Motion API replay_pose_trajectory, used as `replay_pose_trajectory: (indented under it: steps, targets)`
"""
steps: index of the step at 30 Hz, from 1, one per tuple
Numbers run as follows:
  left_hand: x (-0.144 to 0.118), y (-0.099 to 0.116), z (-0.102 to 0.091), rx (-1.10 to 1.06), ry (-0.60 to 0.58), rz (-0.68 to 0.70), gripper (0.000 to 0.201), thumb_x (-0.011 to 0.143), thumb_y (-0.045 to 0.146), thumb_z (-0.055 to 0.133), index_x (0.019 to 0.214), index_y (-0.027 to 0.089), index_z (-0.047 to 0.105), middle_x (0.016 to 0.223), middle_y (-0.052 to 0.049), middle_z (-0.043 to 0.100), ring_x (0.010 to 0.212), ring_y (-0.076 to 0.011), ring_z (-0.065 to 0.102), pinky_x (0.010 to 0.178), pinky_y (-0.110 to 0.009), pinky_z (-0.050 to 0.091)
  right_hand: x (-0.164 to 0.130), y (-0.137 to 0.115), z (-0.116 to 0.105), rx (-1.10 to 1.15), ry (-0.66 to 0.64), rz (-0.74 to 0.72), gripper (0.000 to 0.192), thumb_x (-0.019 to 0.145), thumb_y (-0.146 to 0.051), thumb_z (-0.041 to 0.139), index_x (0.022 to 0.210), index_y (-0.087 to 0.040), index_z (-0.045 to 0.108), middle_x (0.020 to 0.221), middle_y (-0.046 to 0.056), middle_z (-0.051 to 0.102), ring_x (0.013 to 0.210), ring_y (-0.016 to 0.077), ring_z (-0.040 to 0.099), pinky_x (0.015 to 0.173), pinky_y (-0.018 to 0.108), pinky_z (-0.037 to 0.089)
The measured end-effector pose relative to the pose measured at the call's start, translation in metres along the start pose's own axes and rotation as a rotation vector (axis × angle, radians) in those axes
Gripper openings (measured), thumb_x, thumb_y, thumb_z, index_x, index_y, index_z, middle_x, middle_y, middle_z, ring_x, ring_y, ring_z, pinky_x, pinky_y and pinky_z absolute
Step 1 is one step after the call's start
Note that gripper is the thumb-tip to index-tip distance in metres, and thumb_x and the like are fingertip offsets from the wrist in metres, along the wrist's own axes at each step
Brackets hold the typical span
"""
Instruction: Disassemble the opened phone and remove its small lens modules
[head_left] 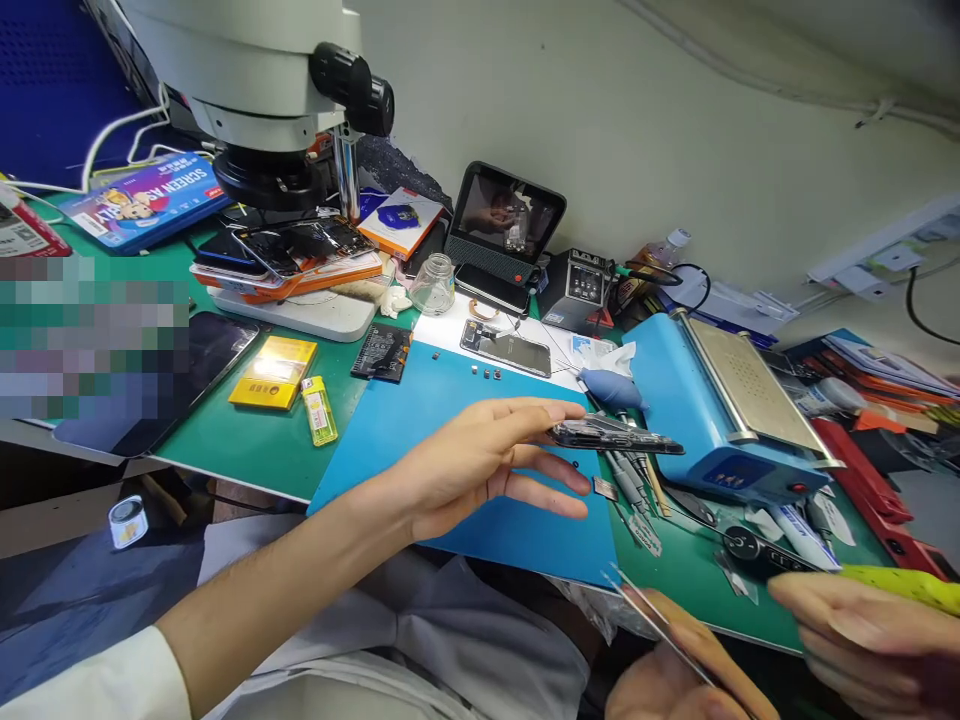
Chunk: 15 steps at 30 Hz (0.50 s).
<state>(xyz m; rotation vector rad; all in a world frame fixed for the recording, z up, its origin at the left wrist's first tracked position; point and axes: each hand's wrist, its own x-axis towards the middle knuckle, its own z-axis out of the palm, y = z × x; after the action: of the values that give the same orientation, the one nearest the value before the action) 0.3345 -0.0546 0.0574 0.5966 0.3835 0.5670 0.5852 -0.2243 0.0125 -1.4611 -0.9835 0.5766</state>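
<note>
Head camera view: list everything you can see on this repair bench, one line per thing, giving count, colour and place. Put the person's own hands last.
Microscope: one, white and black, back left.
Blue mat: one, centre of the green bench.
Yellow box: one, left of the mat.
Lighter: one, yellow-green, beside the yellow box.
Glass jar: one, clear, behind the mat.
Small screen: one, black, back centre.
Heating plate machine: one, blue, right.
Phone frame: one, dark, held over the mat's right edge.
Left hand: holds the phone frame.
Right hand: bottom right, holding something yellow-green, cut off by the picture's edge.
</note>
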Motion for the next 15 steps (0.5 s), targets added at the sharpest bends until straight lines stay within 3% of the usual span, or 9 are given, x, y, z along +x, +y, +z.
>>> replay_pose_trajectory:
  steps: [3, 4, 7, 10, 15]
  targets:
    - [0.002, -0.006, 0.002, 0.045, 0.027, 0.037, 0.024, 0.108, 0.03, 0.07, 0.122, 0.016, 0.083, 0.134, -0.013, 0.075, 0.08, -0.014, 0.077, 0.071, -0.03, 0.072, 0.067, -0.062, -0.043, -0.088, -0.479, 0.492, 0.049, 0.07, -0.039, 0.107, 0.068, -0.019, 0.062, 0.049, -0.006, 0.043, 0.036, 0.0065, 0.029, 0.03, 0.02, 0.026]
    - [0.003, -0.009, 0.003, 0.059, 0.04, 0.052, 0.024, 0.107, 0.032, 0.073, 0.123, 0.016, 0.082, 0.133, -0.012, 0.074, 0.081, -0.0138, 0.077, 0.071, -0.03, 0.072, 0.083, -0.076, -0.05, -0.107, -0.591, 0.628, 0.05, 0.074, -0.04, 0.105, 0.065, -0.02, 0.06, 0.049, -0.004, 0.044, 0.036, 0.0066, 0.027, 0.028, 0.02, 0.019]
    - [0.005, -0.017, 0.005, 0.091, 0.077, 0.097, 0.028, 0.102, 0.038, 0.082, 0.12, 0.016, 0.079, 0.121, -0.009, 0.073, 0.081, -0.014, 0.076, 0.071, -0.03, 0.071, 0.103, -0.093, -0.043, -0.071, -0.777, 0.907, 0.058, 0.081, -0.061, 0.096, 0.071, -0.022, 0.055, 0.06, -0.004, 0.041, 0.046, 0.0052, 0.023, 0.034, 0.02, 0.018]
    - [0.006, -0.022, 0.006, 0.115, 0.087, 0.125, 0.036, 0.098, 0.044, 0.087, 0.117, 0.016, 0.076, 0.106, -0.005, 0.07, 0.082, -0.0151, 0.075, 0.071, -0.03, 0.072, 0.101, -0.091, -0.017, 0.005, -0.808, 0.963, 0.058, 0.083, -0.067, 0.092, 0.081, -0.02, 0.058, 0.071, -0.002, 0.046, 0.055, 0.0056, 0.028, 0.043, 0.021, 0.026]
    - [0.005, -0.023, 0.009, 0.145, 0.076, 0.134, 0.039, 0.097, 0.048, 0.087, 0.112, 0.015, 0.074, 0.098, -0.003, 0.069, 0.082, -0.0151, 0.074, 0.069, -0.029, 0.071, 0.104, -0.089, 0.003, 0.036, -0.802, 0.827, 0.049, 0.086, -0.062, 0.093, 0.092, -0.017, 0.075, 0.075, 0.004, 0.058, 0.057, 0.012, 0.046, 0.048, 0.028, 0.043]
